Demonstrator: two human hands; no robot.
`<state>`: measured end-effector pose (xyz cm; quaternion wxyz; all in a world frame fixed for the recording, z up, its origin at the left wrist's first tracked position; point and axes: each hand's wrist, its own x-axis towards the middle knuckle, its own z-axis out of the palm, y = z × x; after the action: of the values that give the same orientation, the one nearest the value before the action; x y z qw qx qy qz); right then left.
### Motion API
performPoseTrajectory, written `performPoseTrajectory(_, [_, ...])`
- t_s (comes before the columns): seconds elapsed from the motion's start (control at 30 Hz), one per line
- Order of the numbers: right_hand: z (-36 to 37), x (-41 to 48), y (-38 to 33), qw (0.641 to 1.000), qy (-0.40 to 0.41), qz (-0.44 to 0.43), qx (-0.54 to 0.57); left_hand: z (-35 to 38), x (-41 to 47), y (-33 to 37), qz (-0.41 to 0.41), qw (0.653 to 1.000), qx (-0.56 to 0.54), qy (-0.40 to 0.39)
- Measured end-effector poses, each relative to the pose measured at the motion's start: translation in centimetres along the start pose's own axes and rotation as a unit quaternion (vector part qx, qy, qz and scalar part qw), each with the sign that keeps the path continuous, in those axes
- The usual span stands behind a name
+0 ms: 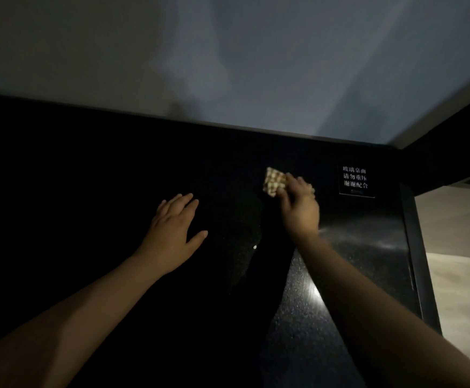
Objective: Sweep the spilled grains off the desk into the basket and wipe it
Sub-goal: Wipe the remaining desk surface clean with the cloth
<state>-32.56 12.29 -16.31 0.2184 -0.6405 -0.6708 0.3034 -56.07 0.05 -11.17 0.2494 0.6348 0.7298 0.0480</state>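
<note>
The left hand lies flat, fingers spread, on the surface; at its three o'clock the right hand grips a checked cloth.

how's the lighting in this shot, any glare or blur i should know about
Head view: very dim, and the left part of the desk is almost black. Head view: a pale glare patch lies on the desk's right side by the right forearm. Head view: the right hand and the cloth it grips look slightly smeared, while the left hand is crisper. Head view: soft shadows fall on the wall.
</note>
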Motion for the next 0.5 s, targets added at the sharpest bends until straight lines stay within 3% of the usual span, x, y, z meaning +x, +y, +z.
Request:
performPoseTrajectory(0.23, [0.1, -12.0, -0.6, 0.985, -0.117, -0.122, 0.042, 0.5, -3.7, -0.8, -0.035, 0.999, -0.004, -0.002])
performPoseTrajectory(0.3, [-1.2, -12.7, -0.9, 0.982, -0.110, -0.146, 0.043, 0.6, -4.8, -0.6, -0.041, 0.999, -0.002, 0.000])
performPoseTrajectory(0.4, [-1.8, -11.6, -1.4, 0.986, -0.037, -0.157, 0.032, 1.2, -6.6, 0.0, -0.046, 0.999, -0.011, 0.009])
performPoseTrajectory(0.5, [0.0, -11.2, -1.2, 0.984, -0.091, -0.156, -0.005, 2.3, -8.6, 0.7, -0.054, 0.998, -0.012, 0.025])
